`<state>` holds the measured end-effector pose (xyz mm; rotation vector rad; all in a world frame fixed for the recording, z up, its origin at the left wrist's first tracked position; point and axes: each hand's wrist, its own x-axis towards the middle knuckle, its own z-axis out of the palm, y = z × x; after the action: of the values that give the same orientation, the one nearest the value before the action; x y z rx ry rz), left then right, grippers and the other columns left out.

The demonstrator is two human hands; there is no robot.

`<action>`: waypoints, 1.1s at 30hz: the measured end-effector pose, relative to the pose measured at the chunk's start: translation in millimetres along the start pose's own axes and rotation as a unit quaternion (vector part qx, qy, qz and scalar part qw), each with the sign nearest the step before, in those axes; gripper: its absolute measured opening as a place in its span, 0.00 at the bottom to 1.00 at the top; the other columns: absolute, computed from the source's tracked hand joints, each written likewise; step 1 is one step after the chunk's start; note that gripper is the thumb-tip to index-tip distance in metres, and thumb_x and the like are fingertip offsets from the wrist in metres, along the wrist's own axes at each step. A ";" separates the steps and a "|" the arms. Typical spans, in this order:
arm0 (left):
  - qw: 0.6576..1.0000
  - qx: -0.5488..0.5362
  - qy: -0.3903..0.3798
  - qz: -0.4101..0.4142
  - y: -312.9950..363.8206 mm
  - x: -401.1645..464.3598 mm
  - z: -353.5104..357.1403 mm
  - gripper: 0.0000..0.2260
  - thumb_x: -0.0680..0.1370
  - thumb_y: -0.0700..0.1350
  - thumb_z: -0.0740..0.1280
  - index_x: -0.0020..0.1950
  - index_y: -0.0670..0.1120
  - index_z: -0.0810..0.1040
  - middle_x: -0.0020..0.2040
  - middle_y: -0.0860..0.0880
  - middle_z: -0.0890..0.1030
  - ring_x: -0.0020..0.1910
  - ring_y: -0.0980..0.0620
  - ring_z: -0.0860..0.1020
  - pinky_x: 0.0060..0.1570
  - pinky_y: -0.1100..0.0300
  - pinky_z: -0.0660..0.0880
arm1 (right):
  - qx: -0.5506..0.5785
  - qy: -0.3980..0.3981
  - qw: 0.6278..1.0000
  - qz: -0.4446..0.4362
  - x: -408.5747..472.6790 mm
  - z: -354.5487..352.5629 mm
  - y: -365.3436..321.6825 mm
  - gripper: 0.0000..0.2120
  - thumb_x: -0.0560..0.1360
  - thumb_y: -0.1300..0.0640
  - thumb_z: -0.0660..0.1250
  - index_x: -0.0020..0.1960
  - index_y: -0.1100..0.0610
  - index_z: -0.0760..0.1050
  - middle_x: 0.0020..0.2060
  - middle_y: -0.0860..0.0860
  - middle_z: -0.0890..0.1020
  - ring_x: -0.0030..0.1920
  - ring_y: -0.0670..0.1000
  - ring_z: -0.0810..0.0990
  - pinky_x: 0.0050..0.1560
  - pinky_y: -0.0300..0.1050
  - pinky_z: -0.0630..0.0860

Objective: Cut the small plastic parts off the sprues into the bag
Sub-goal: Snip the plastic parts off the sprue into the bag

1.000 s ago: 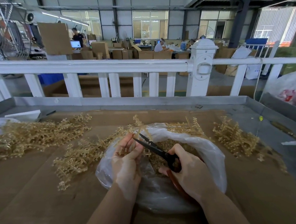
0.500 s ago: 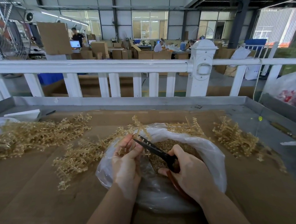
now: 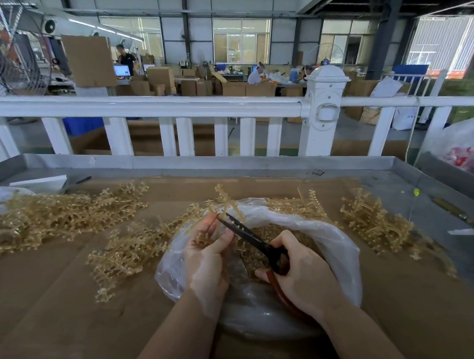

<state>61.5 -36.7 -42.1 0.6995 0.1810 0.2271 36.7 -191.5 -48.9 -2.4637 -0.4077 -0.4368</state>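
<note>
Snipping over the bag (image 3: 344, 244) — almost no change
Left hand (image 3: 207, 260) is still pinching the sprue (image 3: 226, 199) at 12 o'clock; right hand (image 3: 301, 273) keeps gripping the scissors (image 3: 251, 237) — blades barely narrowing.

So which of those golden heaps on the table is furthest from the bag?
The big heap of sprues at far left. The middle heap and the right heap both lie against the clear bag; this one sits well clear.

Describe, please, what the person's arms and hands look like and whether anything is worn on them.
Both forearms are bare up to the frame's lower edge: no sleeves show. The left hand and right hand wear no gloves, and no rings, watch or bracelet can be seen. No markings are visible on either arm.
</note>
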 end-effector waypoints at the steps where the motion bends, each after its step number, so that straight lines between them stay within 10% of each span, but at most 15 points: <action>1: 1.000 0.000 -0.001 -0.001 0.6 0.3 0.4 0.23 0.69 0.25 0.65 0.61 0.41 0.76 0.46 0.45 0.83 0.43 0.50 0.82 0.41 0.61 0.81 | 0.003 -0.005 1.000 0.004 0.2 -0.6 -0.7 0.18 0.68 0.42 0.73 0.49 0.45 0.66 0.44 0.39 0.76 0.46 0.42 0.75 0.46 0.33 0.70; 17: 0.998 0.023 -0.044 -0.035 9.5 1.1 14.9 0.16 0.72 0.23 0.62 0.52 0.40 0.76 0.37 0.47 0.85 0.36 0.49 0.84 0.32 0.62 0.79 | -0.007 -0.029 1.000 0.007 8.9 -16.3 -18.0 0.14 0.72 0.38 0.65 0.46 0.43 0.63 0.39 0.41 0.77 0.40 0.40 0.76 0.38 0.33 0.69; 33: 0.990 0.111 -0.072 -0.040 10.1 -3.1 20.2 0.21 0.69 0.21 0.63 0.58 0.37 0.76 0.57 0.39 0.80 0.48 0.43 0.82 0.39 0.58 0.81 | 0.029 -0.011 0.999 0.026 8.9 -23.9 -23.8 0.14 0.74 0.39 0.65 0.49 0.47 0.66 0.39 0.43 0.79 0.40 0.42 0.76 0.36 0.30 0.69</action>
<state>61.9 -42.5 -20.1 0.9252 0.0966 0.0796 30.5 -185.9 -15.0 -2.4193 -0.3586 -0.3725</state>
